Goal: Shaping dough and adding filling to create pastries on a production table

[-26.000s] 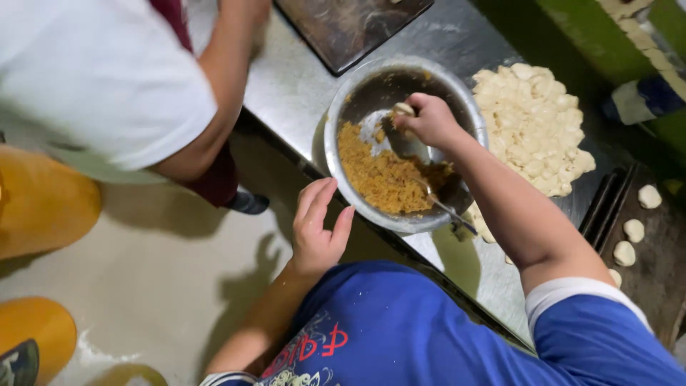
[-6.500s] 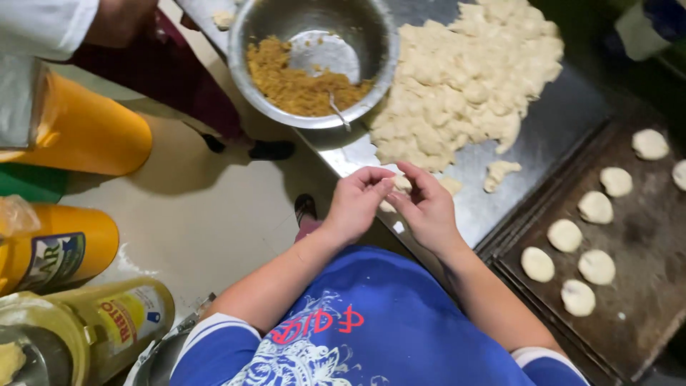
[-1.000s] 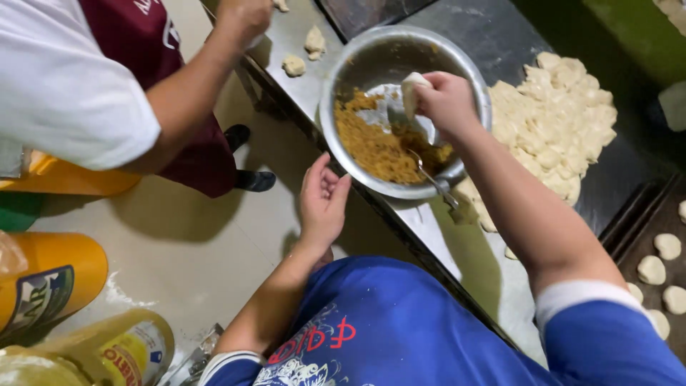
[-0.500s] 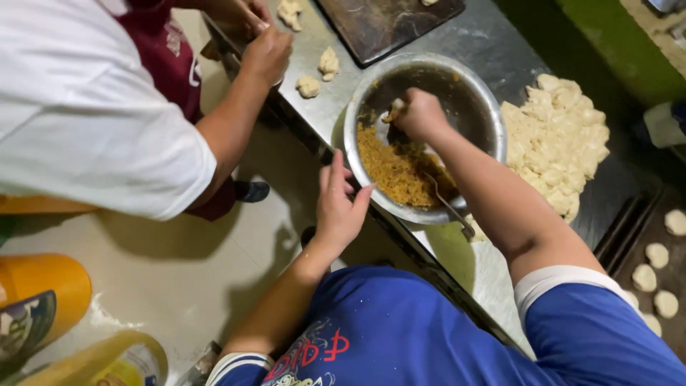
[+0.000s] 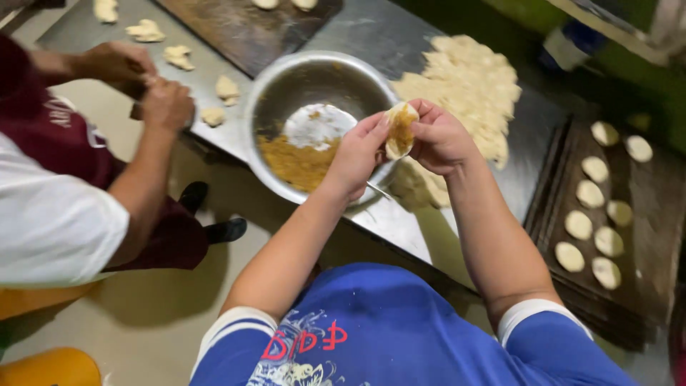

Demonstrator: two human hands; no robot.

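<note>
Small pale dough disc with brown filling [image 5: 401, 130] sits frame centre, pinched between both hands above the near rim of the round steel bowl [image 5: 275, 86]. Long axis runs near vertical in frame, top tilted slightly right; open filled face points toward the camera. Left hand [image 5: 357, 154] fingers clamped on its left edge, right hand [image 5: 439, 136] fingers curled shut on the right edge. Dough looks soft, matte, floury; filling is crumbly, golden-brown, same as the heap in the bowl's lower left. Lumpy pale dough pile [image 5: 468, 86] lies upper right on the grey metal worktop [image 5: 400, 28]. Dark tray with flat round dough pieces [image 5: 647, 236] at right. Another person's hands [image 5: 161, 100] work at upper left.
</note>
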